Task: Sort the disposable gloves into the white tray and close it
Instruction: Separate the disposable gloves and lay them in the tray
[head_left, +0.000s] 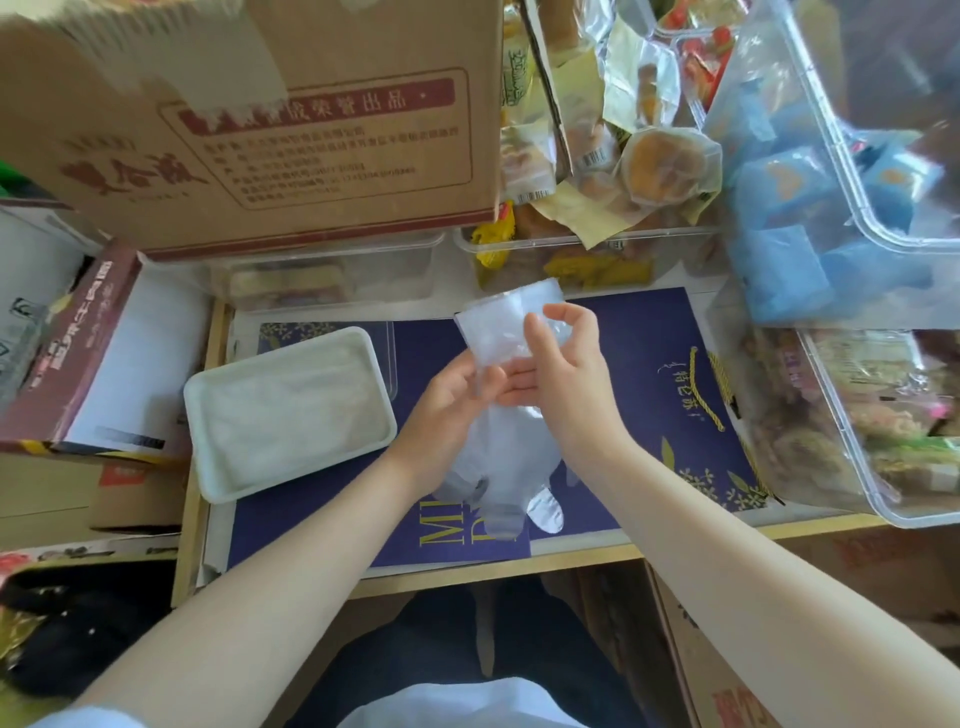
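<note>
- A clear disposable glove (498, 457) is held up at the centre of the frame, over a dark blue printed mat (639, 364).
- The glove's cuff end is pinched near its top between the thumb and fingers of the right hand (563, 374), just above centre.
- The same glove is gripped lower down by the left hand (447, 410), whose fingers are curled against the plastic, immediately left of the right hand.
- The glove's finger end is seen hanging below both hands, toward the lower centre, between the two forearms.
- The white tray (288, 410) is set left of centre on the mat, lid off, just beside the left hand but apart from it; pale translucent plastic is seen inside it.
- A cardboard box (260, 119) fills the upper left, and clear snack bins (597, 244) line the top and right edges.
</note>
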